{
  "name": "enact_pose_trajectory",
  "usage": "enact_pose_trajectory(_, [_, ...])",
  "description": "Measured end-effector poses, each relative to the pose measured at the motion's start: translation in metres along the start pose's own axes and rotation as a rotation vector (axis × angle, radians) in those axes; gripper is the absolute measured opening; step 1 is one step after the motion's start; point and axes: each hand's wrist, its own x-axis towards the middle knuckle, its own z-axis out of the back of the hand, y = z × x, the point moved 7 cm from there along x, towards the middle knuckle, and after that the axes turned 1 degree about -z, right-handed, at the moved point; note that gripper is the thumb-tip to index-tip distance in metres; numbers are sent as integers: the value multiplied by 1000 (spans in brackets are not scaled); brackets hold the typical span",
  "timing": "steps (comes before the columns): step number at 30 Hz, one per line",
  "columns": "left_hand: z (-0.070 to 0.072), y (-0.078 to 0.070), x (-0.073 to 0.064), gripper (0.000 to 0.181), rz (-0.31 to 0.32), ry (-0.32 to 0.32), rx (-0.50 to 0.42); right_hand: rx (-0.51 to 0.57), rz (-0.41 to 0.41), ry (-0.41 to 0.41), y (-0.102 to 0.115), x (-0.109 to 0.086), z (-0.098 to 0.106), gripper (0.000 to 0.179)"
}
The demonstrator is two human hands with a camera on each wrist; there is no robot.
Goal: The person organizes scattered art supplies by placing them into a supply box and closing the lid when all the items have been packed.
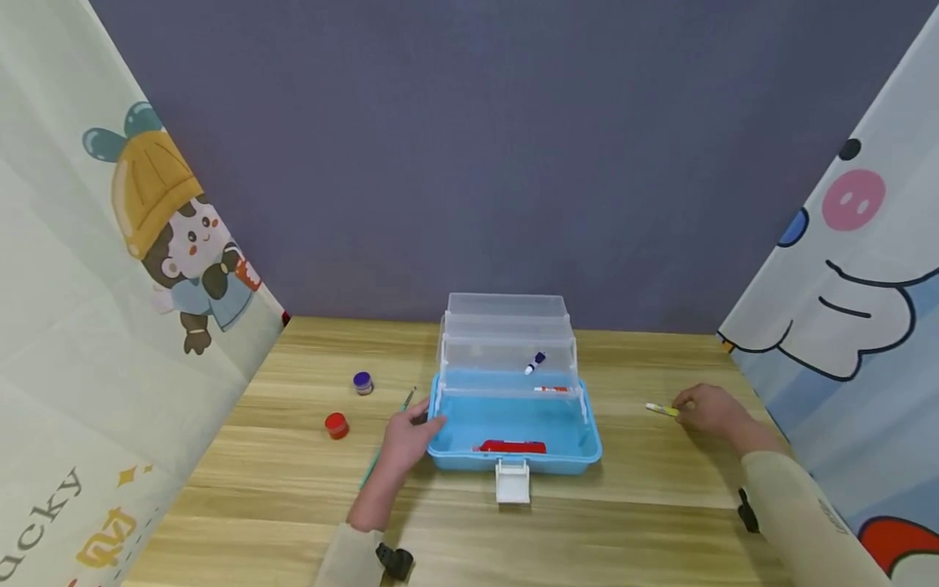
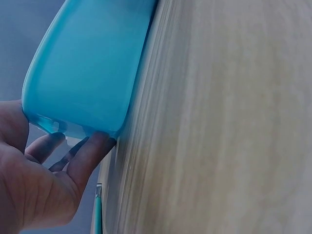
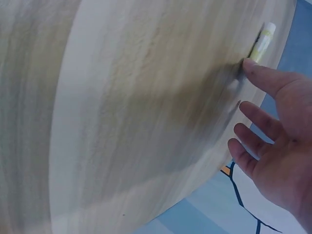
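A light-blue storage box point(image 1: 447, 463) with raised clear trays point(image 1: 506, 306) stands open on the table, its white latch point(image 1: 512, 483) hanging in front. My left hand point(image 1: 407, 436) grips its left end, thumb over the rim and fingers against the outer wall point(image 2: 83, 73). Far to the right, my right hand point(image 1: 710, 410) pinches one end of a small yellow marker point(image 1: 663, 409) with a white tip, low over the wood. In the right wrist view, the thumb is on the marker point(image 3: 263, 43) and the other visible fingers are loosely spread.
A red tube point(image 1: 513, 447) lies in the box; a purple-and-white marker point(image 1: 535, 364) and a red-and-white one point(image 1: 552, 389) are in the trays. Left of the box are a purple-lidded jar point(image 1: 363, 383), a red jar point(image 1: 337, 425) and a teal paintbrush point(image 1: 369, 471) beside my forearm.
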Motion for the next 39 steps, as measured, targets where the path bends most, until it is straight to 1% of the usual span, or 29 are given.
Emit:
enact_pose_trajectory(3, [1, 0, 0, 51, 1, -6, 3, -1, -17, -12, -3, 0, 0, 20])
enact_pose_trajectory(8, [2, 0, -1, 52, 4, -6, 2, 7, -47, -31, -6, 2, 1, 12])
enact_pose_trajectory(10, [2, 0, -1, 51, 2, -8, -2, 14, -50, -32, -6, 2, 1, 12])
enact_pose_trajectory(15, [2, -4, -1, 50, -10, -8, -13, 25, -49, -34, -5, 1, 1, 10])
enact_pose_trajectory(20, [1, -9, -3, 50, -8, -5, -8, 24, -60, -43, -3, 2, 3, 8])
enact_pose_trajectory(30, [0, -5, -2, 50, 0, 3, -13, 45, -96, -65, 3, 4, 2, 9])
enact_pose_trajectory(33, [0, -4, -2, 50, 5, 4, -13, 39, -82, -87, 8, 5, 5, 8])
enact_pose_trajectory(39, [0, -2, -1, 50, 5, -5, -20, 4, -38, -155, 23, 8, 17, 6])
